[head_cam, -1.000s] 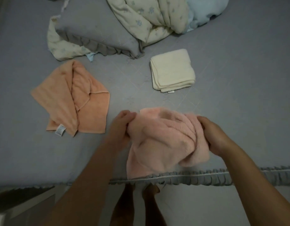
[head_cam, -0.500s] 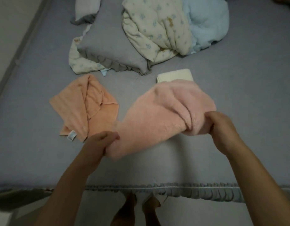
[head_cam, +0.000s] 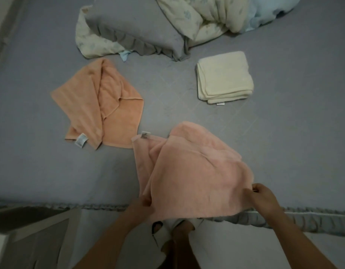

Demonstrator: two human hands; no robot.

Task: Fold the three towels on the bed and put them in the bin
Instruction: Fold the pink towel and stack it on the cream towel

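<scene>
Pink towel [head_cam: 195, 171] pinched at near corners by left hand [head_cam: 141, 207] and right hand [head_cam: 262, 197], near cream towel [head_cam: 225, 77]; corners best aligned before creasing.

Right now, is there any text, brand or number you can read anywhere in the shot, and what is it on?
No text is legible.
Tag on the orange towel, a white care label at its near corner: print too blurred to read.
Tag on the pink towel, a small label at its far left corner: dark marks, too small to read.
Cream towel, a white tab at its near edge: nothing readable.
</scene>
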